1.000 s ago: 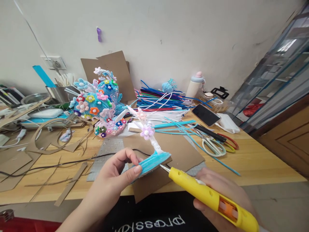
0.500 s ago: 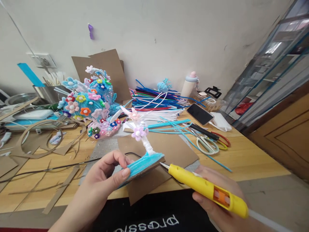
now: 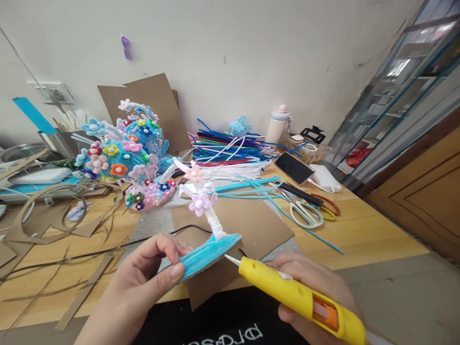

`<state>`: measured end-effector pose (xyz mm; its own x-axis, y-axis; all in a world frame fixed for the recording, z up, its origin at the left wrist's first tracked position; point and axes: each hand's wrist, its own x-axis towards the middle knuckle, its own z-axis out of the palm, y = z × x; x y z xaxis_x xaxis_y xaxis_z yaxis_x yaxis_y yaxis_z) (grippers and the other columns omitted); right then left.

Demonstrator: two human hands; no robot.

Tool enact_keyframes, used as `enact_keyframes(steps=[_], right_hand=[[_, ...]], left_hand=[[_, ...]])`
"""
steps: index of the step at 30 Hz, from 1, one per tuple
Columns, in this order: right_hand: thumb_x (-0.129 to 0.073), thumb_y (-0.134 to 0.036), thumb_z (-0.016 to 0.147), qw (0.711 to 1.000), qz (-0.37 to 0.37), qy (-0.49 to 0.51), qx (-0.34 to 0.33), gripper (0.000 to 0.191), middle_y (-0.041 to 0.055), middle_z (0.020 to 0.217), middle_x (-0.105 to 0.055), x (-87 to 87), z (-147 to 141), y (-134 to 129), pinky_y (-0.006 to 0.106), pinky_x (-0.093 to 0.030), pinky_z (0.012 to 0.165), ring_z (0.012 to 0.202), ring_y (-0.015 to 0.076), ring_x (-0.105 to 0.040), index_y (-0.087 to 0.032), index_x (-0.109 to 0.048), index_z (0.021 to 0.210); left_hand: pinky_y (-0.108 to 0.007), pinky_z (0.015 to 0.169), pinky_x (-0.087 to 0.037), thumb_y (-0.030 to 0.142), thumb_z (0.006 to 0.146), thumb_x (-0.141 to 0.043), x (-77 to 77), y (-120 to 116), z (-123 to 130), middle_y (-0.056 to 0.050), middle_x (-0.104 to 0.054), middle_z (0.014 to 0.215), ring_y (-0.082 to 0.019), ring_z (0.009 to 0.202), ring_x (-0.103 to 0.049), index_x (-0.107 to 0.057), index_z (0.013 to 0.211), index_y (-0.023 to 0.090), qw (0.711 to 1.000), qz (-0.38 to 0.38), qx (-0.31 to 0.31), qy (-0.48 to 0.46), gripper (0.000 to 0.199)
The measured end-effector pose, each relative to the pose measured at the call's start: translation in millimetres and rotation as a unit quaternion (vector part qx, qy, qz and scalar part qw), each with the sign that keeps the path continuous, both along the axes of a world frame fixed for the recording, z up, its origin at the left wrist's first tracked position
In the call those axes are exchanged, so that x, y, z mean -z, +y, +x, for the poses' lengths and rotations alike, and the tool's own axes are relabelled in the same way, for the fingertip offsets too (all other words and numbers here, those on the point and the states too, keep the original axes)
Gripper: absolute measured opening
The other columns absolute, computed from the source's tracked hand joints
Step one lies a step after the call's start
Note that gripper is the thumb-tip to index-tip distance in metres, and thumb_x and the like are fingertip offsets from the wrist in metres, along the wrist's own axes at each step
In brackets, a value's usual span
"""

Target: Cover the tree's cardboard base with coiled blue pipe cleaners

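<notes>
Taking the blue base as the middle of a clock face, a metal cup of sticks stands at ten o'clock, toward the back of the wooden surface. Between nine and ten o'clock lies a cardboard ring among other scraps, and a black cord runs past at nine. A blue model covered in bright flowers stands between ten and eleven o'clock. The left hand, between eight and nine, has its thumb and fingers pinched together on the near-left end of the blue base, which is held tilted over a cardboard sheet. From the base a white stem leans toward eleven o'clock, bearing a purple flower and a peach one. A heap of fuzzy sticks lies just past twelve o'clock, with a bottle at one. The yellow glue gun, toward four o'clock, points its metal tip at the base's lower edge; whether they touch cannot be told. A phone lies near two o'clock and the scissors between two and three. The right hand, between three and four, is curled firmly around the glue gun, which hides some of its fingers.
</notes>
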<state>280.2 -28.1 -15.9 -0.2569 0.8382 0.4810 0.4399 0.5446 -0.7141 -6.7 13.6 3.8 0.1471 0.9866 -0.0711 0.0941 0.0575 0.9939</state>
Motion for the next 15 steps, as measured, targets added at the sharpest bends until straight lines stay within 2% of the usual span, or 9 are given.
enact_keyframes(steps=[9, 15], right_hand=[[-0.053, -0.060, 0.092, 0.999, -0.034, -0.021, -0.003, 0.042, 0.0037, 0.071, -0.059, 2.0, 1.5, -0.1, 0.031, -0.046, 0.056, 0.063, 0.0195, -0.058, -0.020, -0.061, 0.082], [-0.051, -0.057, 0.094, 0.999, 0.008, -0.027, 0.025, 0.042, 0.0010, 0.063, -0.053, 1.3, 0.8, 2.2, 0.029, -0.041, 0.050, 0.055, 0.0168, -0.052, -0.020, -0.057, 0.075]], left_hand=[[-0.029, 0.081, -0.052, 0.049, 0.070, -0.079, 4.7, -2.2, -7.7, 0.001, -0.065, 0.084, -0.024, 0.093, -0.058, -0.061, 0.071, 0.031, 1.000, -0.013, -0.023, -0.005, 0.026], [-0.030, 0.081, -0.050, 0.050, 0.071, -0.079, -0.5, -1.1, -6.9, 0.001, -0.066, 0.082, -0.022, 0.093, -0.058, -0.060, 0.070, 0.027, 0.999, -0.027, -0.023, 0.001, 0.030]])
